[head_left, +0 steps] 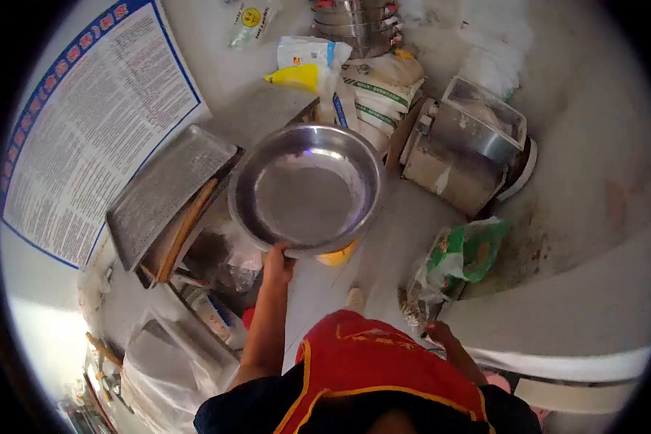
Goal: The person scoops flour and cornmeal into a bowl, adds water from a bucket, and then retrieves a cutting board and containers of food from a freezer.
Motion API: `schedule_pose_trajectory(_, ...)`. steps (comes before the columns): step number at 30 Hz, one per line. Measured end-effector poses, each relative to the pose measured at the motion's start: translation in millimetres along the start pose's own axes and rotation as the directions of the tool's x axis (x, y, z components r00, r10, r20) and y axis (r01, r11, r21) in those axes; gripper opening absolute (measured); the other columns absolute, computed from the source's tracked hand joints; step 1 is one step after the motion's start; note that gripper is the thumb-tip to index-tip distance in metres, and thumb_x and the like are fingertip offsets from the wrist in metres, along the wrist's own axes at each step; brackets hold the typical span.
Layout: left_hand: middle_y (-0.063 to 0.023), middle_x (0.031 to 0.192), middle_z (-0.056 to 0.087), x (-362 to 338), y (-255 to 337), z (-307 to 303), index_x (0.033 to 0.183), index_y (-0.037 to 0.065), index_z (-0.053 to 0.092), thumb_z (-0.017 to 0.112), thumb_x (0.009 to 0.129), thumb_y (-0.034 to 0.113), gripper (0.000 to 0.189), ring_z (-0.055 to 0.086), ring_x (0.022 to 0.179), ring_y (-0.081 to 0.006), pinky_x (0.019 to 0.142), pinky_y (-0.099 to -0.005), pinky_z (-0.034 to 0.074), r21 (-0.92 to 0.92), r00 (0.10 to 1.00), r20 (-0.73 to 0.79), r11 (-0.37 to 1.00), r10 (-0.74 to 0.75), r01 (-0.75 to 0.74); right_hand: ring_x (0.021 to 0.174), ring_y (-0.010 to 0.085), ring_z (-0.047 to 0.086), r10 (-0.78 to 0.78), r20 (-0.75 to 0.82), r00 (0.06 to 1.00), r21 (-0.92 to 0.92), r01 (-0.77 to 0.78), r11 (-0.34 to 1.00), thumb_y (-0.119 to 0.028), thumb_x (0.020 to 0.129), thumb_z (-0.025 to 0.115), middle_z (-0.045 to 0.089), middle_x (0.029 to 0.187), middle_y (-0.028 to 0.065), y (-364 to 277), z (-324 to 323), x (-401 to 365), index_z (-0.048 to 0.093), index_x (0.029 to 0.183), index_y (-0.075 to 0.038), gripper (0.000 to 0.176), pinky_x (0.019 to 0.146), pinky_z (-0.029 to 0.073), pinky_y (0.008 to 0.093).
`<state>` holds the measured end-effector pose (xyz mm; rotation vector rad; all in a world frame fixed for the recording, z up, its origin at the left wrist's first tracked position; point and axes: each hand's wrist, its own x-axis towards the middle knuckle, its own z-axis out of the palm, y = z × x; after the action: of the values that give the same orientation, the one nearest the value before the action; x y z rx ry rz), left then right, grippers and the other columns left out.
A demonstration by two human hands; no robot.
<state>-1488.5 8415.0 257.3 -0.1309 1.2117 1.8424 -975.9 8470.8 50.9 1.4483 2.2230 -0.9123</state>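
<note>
Head view: one left hand (280, 265), closed narrow on the near rim of a wide metal basin (307, 192). The fingertips met the rim at its lower left edge; the parts of the fingers beneath the basin were hidden. The basin was round and shiny, showed its open top to the camera, and had nothing in it. It was in front of the person, between a metal tray (170, 192) and a boxy metal machine (456, 155).

One right hand (441, 334), low and to the right of a red apron (383, 351), just beside the lower part of a clear plastic bag (414, 307). How far its fingers were open, and whether they gripped the bag, could not be told. A green plastic piece (484, 249) showed at the bag's upper end.

Left side: the tray, tilted, with a wooden stick (186, 231) along its near side; a large printed poster (108, 137) with a blue border.

Beyond the basin: white sacks (380, 94) with green stripes, and stacked metal pots (354, 29) behind them.

Below the basin's near rim: one yellow item (340, 254), partly covered.
</note>
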Motion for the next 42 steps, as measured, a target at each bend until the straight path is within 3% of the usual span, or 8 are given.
schedule_pose_trajectory(9,-0.0086,0.085,0.056,177,62,113,0.088,0.001,0.054,0.052,0.072,0.008,0.018,0.055,0.075,-0.0216,0.058,-0.0322,0.048,-0.173,0.994,-0.049,0.98,0.094,-0.102,0.059,0.0219,0.055,-0.078,-0.197,0.977,0.236,0.124,0.964,-0.01,0.075,0.055,0.054,0.062,0.01,101,-77,149,0.054,0.062,-0.007,0.013,0.047,0.045,0.0335)
schedule_pose_trajectory(14,-0.0089,0.09,0.054,257,84,144,0.089,0.0,0.052,0.052,0.073,0.007,0.018,0.054,0.081,-0.0234,0.068,-0.0341,0.048,-0.182,0.946,-0.238,0.946,0.221,-0.267,0.058,0.0203,0.051,-0.241,0.058,0.969,0.088,0.236,0.968,-0.014,0.076,0.055,0.049,0.061,0.0077,73,-180,270,0.052,0.063,-0.006,0.015,0.053,0.043,0.0341)
schedule_pose_trajectory(17,-0.0089,0.087,0.053,292,97,165,0.088,0.0,0.052,0.052,0.073,0.005,0.016,0.052,0.08,-0.0233,0.07,-0.0337,0.047,-0.171,0.896,-0.365,0.927,0.254,-0.333,0.071,0.0257,0.054,-0.415,0.206,0.886,-0.523,0.458,0.719,-0.008,0.075,0.055,0.053,0.075,0.0127,31,-287,336,0.054,0.074,-0.002,0.006,0.068,0.046,0.039)
schedule_pose_trajectory(21,-0.0108,0.093,0.052,334,97,177,0.092,-0.001,0.049,0.052,0.072,0.004,0.02,0.053,0.086,-0.0261,0.074,-0.0364,0.049,-0.185,0.854,-0.442,0.904,0.275,-0.386,0.06,0.0136,0.046,-0.383,-0.031,0.923,0.275,0.376,0.885,-0.025,0.083,0.048,0.047,0.063,0.0036,69,-364,423,0.053,0.068,-0.004,0.026,0.055,0.04,0.03)
schedule_pose_trajectory(26,-0.0113,0.088,0.051,362,103,216,0.086,-0.001,0.051,0.053,0.073,0.007,0.016,0.054,0.082,-0.0259,0.069,-0.0353,0.051,-0.213,0.795,-0.563,0.89,0.226,-0.404,0.064,0.0141,0.048,-0.137,0.044,0.99,0.222,0.124,0.967,-0.025,0.082,0.049,0.052,0.067,0.006,54,-476,515,0.054,0.076,-0.003,0.023,0.058,0.04,0.0299)
schedule_pose_trajectory(30,-0.0115,0.088,0.053,396,102,181,0.083,-0.001,0.052,0.052,0.073,0.007,0.012,0.054,0.08,-0.0265,0.069,-0.036,0.051,-0.237,0.817,-0.516,0.873,0.258,-0.426,0.073,0.019,0.053,-0.395,0.003,0.919,-0.04,0.394,0.918,-0.028,0.08,0.05,0.057,0.081,0.011,60,-491,580,0.054,0.089,-0.001,0.028,0.066,0.042,0.0319)
schedule_pose_trajectory(35,-0.0104,0.091,0.054,412,106,187,0.086,0.001,0.053,0.053,0.074,0.007,0.013,0.054,0.084,-0.0248,0.073,-0.0358,0.05,-0.274,0.816,-0.508,0.847,0.276,-0.456,0.087,0.0237,0.056,-0.22,-0.122,0.968,0.355,0.249,0.901,-0.022,0.081,0.05,0.057,0.093,0.0154,-105,-566,575,0.049,0.109,-0.002,0.034,0.074,0.042,0.0333)
schedule_pose_trajectory(42,-0.0065,0.103,0.055,399,114,258,0.105,0.006,0.052,0.057,0.081,0.03,0.035,0.053,0.093,-0.0208,0.08,-0.0315,0.046,-0.36,0.776,-0.547,0.748,0.315,-0.558,0.081,0.019,0.053,-0.458,-0.3,0.837,0.541,0.544,0.641,-0.023,0.086,0.047,0.055,0.091,0.0071,-257,-674,628,0.042,0.12,-0.007,0.038,0.073,0.043,0.0309)
